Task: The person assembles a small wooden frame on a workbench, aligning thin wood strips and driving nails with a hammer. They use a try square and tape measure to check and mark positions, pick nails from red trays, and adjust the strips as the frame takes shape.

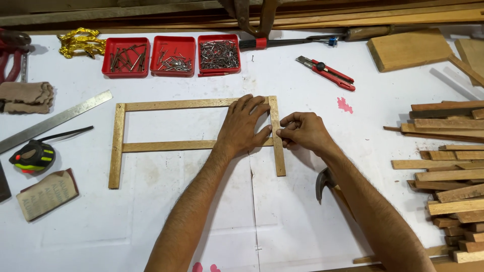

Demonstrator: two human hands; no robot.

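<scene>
**Hands steady a strip frame at its right-hand joint**

Left hand (245, 125) lies flat and open across the frame, palm down, fingers spread over the top rail and my thumb reaching towards the right upright, so its weight pins the thin strips to the white sheet and nothing skates. Right hand (301, 132) is curled shut just beside it, fingertips pinched against the outer edge of the right upright where the middle rail meets it. I cannot tell whether a nail sits in that pinch; it is too small to see.

The wooden frame (119, 146) lies flat in the middle of the table (201, 221): two uprights joined by a top rail and a middle rail, the legs open below.

My hammer (325, 182) rests head-up under my right forearm, close enough to grab. Three red trays of nails (172, 55) stand in a row beyond the frame, a red utility knife (326, 72) to their right. Spare wood strips (448, 171) are stacked at the right edge, with a steel ruler (53, 122), tape measure (33, 156) and sandpaper (46, 194) parked on the left.
</scene>
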